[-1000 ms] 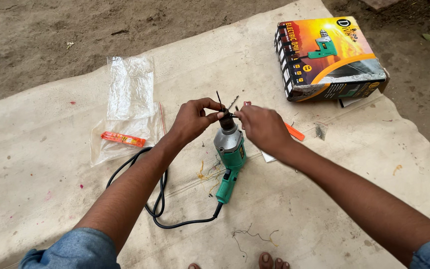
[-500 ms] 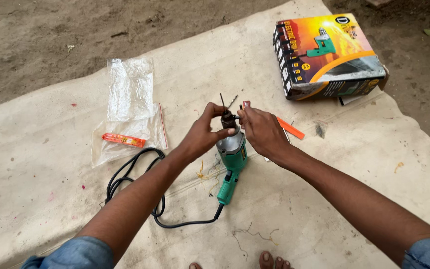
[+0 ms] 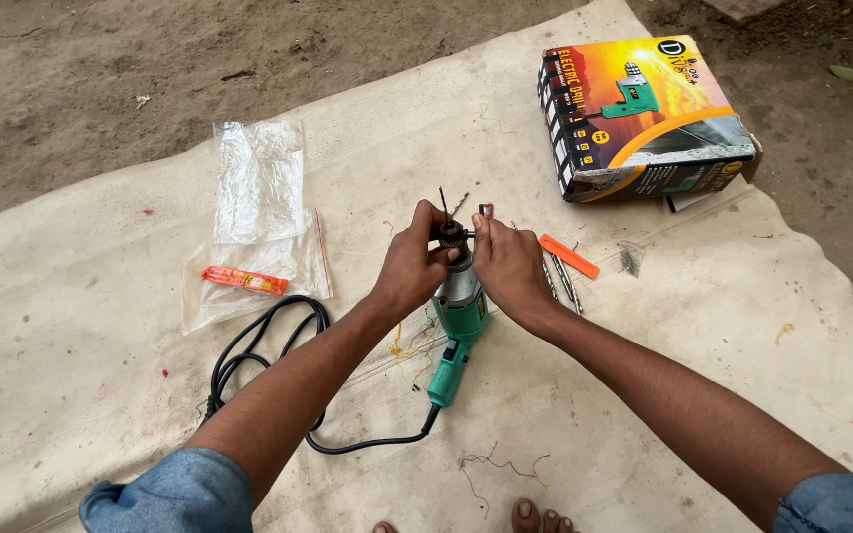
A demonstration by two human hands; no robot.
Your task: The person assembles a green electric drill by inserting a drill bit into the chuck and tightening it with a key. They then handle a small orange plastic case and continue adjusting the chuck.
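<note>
Gripping the drill [image 3: 460, 314] at its front end, both hands meet over the chuck [image 3: 451, 235] in the head view. The left hand [image 3: 409, 268] is clenched around the chuck collar, thumb and fingers wrapped on it. The right hand [image 3: 507, 265] steadies the metal neck just below and pinches a small dark piece, likely a chuck key, at the chuck's side; it is too small to tell for certain. A thin bit [image 3: 442, 202] stands up out of the chuck, away from the person.

The drill lies on a pale cloth [image 3: 101, 395] spread over bare ground, handle toward the person, its black cord [image 3: 249, 365] looping off to the left of the drill. Loose bits [image 3: 563, 278] and an orange strip [image 3: 568, 256] lie just right of the drill; clear bags [image 3: 257, 222] lie well left of it, and the printed box [image 3: 644, 118] sits beyond the drill to the right.

As a judgement, tightening goes best with the bit kept straight and centred while the collar hand holds firm and the other turns. Fingers should stay off the trigger, and the drill body should rest flat so nothing twists.
</note>
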